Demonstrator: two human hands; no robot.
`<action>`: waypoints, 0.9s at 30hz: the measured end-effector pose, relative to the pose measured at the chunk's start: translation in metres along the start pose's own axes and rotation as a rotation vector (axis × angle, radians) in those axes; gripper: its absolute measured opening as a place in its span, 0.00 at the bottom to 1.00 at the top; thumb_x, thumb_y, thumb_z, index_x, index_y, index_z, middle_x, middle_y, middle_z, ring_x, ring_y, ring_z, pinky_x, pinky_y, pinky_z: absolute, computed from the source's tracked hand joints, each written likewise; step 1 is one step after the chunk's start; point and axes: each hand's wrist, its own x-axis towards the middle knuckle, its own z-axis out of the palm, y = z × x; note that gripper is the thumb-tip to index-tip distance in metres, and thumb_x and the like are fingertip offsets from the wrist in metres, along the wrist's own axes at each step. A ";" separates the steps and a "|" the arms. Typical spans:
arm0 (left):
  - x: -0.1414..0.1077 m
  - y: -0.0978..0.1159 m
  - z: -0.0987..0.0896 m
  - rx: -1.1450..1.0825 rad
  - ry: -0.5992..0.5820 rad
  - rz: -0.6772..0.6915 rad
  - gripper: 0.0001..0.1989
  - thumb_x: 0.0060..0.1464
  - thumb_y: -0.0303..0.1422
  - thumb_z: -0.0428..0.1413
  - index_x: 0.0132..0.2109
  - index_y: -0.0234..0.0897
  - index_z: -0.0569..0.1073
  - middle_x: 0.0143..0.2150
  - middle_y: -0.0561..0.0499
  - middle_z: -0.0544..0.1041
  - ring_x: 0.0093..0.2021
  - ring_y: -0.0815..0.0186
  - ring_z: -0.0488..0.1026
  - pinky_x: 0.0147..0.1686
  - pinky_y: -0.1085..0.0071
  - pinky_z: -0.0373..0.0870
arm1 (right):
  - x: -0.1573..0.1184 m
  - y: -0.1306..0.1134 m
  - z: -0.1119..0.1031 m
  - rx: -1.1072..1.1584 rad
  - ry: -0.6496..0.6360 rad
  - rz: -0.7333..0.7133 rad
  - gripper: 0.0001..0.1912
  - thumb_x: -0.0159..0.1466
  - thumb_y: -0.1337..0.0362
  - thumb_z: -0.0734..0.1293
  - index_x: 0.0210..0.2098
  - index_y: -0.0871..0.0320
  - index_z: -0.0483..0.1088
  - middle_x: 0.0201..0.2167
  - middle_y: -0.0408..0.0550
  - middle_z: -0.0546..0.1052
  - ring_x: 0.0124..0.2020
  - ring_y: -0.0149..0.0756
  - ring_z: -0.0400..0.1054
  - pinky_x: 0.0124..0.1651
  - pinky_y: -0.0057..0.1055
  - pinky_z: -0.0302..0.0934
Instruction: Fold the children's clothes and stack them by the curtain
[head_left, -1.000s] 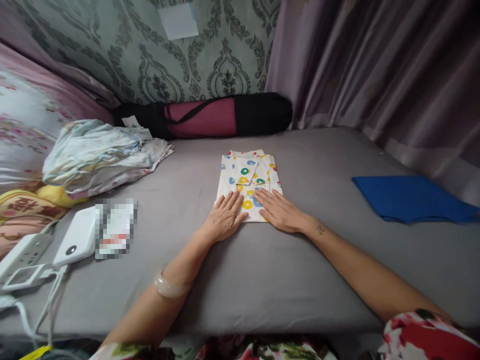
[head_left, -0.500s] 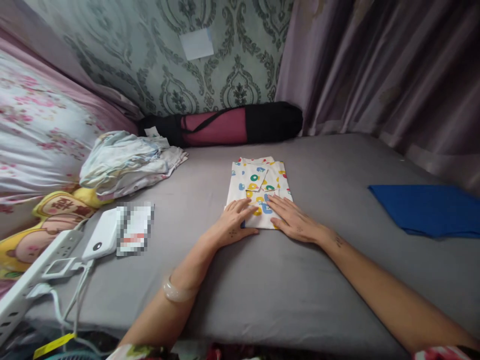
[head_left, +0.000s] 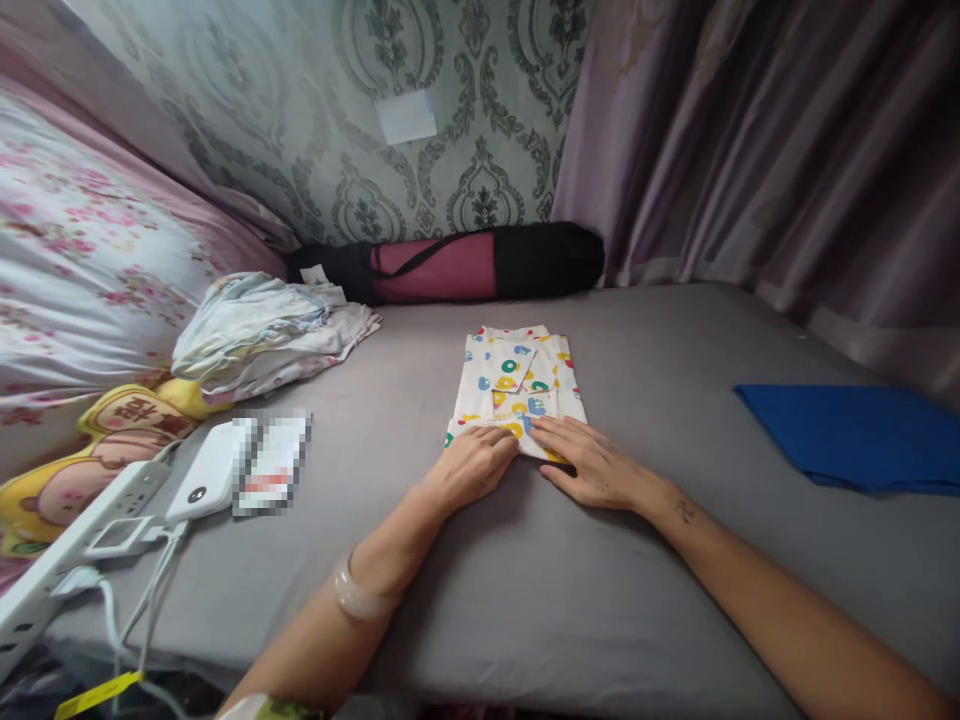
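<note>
A white long-sleeved shirt (head_left: 517,370) with a yellow, blue, red and green print lies folded on the grey sheet in front of me. Its sides and sleeves are turned inward, and the collar points away from me. At its near edge, my left hand (head_left: 480,465) has its fingers curled together on the cloth, the thumb out of sight beneath. My right hand (head_left: 596,462) rests palm down on the near right corner, fingers stretched out and thumb apart. A pale bangle (head_left: 356,590) circles my left wrist.
A folded blue cloth (head_left: 855,435) lies to the right. Crumpled light clothes (head_left: 262,330) are heaped at the left, near a white power bank (head_left: 214,470) and a power strip (head_left: 75,535) with cables. A black-and-maroon long bag (head_left: 442,268) lies along the wall.
My left hand has drawn its fingers in and gripped the shirt's near edge, where a narrow strip is now turned up. My right hand has shifted slightly toward me.
</note>
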 end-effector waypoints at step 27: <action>-0.028 -0.048 -0.035 -0.423 0.016 -0.358 0.21 0.57 0.29 0.46 0.55 0.38 0.74 0.53 0.48 0.77 0.50 0.61 0.75 0.49 0.71 0.68 | -0.013 0.027 -0.054 0.240 -0.037 0.225 0.31 0.59 0.75 0.57 0.59 0.50 0.68 0.56 0.44 0.73 0.54 0.38 0.69 0.55 0.30 0.59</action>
